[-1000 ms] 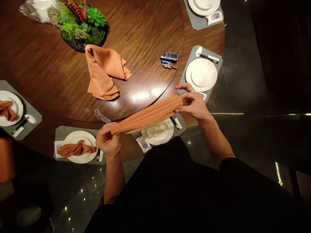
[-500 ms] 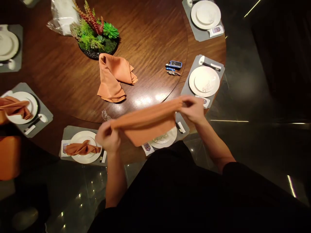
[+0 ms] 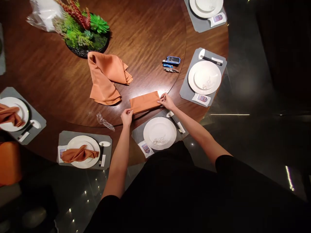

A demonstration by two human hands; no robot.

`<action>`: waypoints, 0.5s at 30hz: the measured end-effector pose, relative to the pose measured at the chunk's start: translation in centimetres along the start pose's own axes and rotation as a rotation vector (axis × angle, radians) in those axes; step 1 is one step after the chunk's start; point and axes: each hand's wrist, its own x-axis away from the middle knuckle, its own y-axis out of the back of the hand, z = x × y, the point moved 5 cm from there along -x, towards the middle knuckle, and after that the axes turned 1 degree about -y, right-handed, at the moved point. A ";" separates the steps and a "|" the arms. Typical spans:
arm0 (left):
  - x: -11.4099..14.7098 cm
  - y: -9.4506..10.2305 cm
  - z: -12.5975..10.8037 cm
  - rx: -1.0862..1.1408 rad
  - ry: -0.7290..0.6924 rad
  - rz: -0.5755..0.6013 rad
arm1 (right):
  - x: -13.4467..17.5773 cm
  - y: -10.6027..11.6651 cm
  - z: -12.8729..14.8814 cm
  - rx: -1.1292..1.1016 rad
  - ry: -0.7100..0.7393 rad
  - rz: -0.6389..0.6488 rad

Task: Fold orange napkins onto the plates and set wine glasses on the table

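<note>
Both hands are on the napkin (image 3: 145, 102), which is folded into a neat oblong and set over the near rim of the turntable (image 3: 150, 35), slightly aslant. The left hand (image 3: 127, 117) pinches its near left corner between thumb and fingers; the right hand (image 3: 166, 101) pinches the right end the same way. A dark shadow runs under its near edge (whether the whole of it rests on the wood, I cannot tell).

Just below the hands, on the table (image 3: 119, 147), is a mat (image 3: 138, 133) with a bare plate (image 3: 159, 133) stacked on a larger one, a packet (image 3: 145, 149) at its left and chopsticks (image 3: 175, 123) at its right. A crumpled wrapper (image 3: 105, 122) lies to the left of the left hand.

Farther in on the turntable, a second napkin (image 3: 105, 89) stands or lies bent in two wings, right beside the planter (image 3: 87, 42) of greenery. A plastic bag (image 3: 45, 16) sits behind that. Keys (image 3: 171, 61) lie beyond the right hand, near the turntable's right edge. At the next place to the left, a twisted napkin (image 3: 80, 154) lies across the stacked plates (image 3: 84, 165).
</note>
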 end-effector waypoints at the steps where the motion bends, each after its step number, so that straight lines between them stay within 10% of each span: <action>1: -0.1 -0.3 0.3 -0.049 -0.004 0.002 | -0.1 0.0 -0.6 0.074 0.039 -0.028; 6: 0.1 -0.6 -2.0 -0.411 -0.412 0.064 | 0.8 0.1 0.4 0.427 0.397 -0.068; 9: 0.6 -2.0 -2.9 -0.629 -0.680 0.313 | 1.1 -0.6 1.0 0.599 0.574 0.051; 15: 0.1 -2.7 -3.3 -0.911 -0.817 0.518 | 0.5 -1.1 0.1 0.790 0.680 0.258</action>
